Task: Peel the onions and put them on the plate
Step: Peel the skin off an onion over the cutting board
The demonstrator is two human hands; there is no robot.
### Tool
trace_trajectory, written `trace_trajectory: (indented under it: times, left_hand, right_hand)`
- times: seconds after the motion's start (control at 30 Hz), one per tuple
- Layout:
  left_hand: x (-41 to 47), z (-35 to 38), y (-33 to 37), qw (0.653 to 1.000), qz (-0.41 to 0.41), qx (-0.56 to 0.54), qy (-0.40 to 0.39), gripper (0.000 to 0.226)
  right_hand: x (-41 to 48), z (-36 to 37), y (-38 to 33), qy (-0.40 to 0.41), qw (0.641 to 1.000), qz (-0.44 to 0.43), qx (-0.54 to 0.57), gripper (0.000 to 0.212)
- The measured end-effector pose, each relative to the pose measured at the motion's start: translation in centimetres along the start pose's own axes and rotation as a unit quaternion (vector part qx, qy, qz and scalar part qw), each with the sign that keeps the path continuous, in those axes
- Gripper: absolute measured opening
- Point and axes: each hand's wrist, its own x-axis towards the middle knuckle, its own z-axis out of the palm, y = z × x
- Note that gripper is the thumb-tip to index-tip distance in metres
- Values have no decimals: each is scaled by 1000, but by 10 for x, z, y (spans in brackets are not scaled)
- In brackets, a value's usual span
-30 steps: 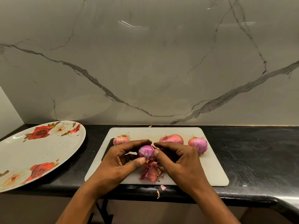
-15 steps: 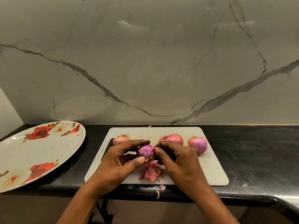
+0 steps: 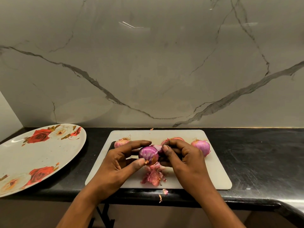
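The left hand point(image 3: 118, 163) grasps one small glossy purple onion point(image 3: 147, 153), thumb below and curled fingers above, holding it just over the board. The right hand point(image 3: 184, 160) meets it from the other side. Its thumb and forefinger pinch one loose purple flap of skin point(image 3: 157, 147) that stands off the onion's upper right. A bit of dry brownish skin clings to the onion's lower end, beside the left thumb tip.

Directly beneath the grip, one pile of pinkish papery peels point(image 3: 153, 176) lies on the single white plastic cutting board point(image 3: 213, 178) with rounded corners.

Behind the grip, three unpeeled pink onions with dry root tufts sit on that board:
- a left onion point(image 3: 120, 143) behind the left hand's fingers
- a middle onion point(image 3: 174, 139) partly hidden by the right hand's knuckles
- a right onion point(image 3: 201, 146) just beyond that hand

That makes four onions in all.

Nearer the person than the pile, two small peel scraps point(image 3: 165, 191) lie on the front edge of the black stone counter point(image 3: 255, 153). A third scrap point(image 3: 151, 129) lies past the board's far edge.

Well to the left of the grip, one large white oval plate point(image 3: 41, 158) printed with red and cream roses rests on the counter. A grey-veined marble wall point(image 3: 148, 71) rises behind everything.
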Motion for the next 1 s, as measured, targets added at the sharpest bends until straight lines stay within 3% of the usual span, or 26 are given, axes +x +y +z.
trace_trajectory:
  times: [0.17, 0.3, 0.4, 0.57, 1.0]
  left_hand:
    - [0, 2, 2, 1000, 12, -2, 0, 47]
    - [0, 2, 0, 1000, 20, -2, -1, 47]
    - [-1, 3, 0, 1000, 23, -3, -3, 47]
    - [0, 2, -1, 1000, 22, 9, 1, 49]
    - [0, 3, 0, 999, 21, -21, -18, 43]
  right_hand:
    - [0, -1, -3, 5, 999, 22, 42, 14]
    - [-2, 1, -4, -12, 1000, 8, -26, 36]
    - [-3, 1, -7, -29, 998, -19, -46, 26]
    - [-6, 0, -12, -64, 998, -27, -6, 36]
    - [-2, 0, -1, -27, 999, -31, -19, 20]
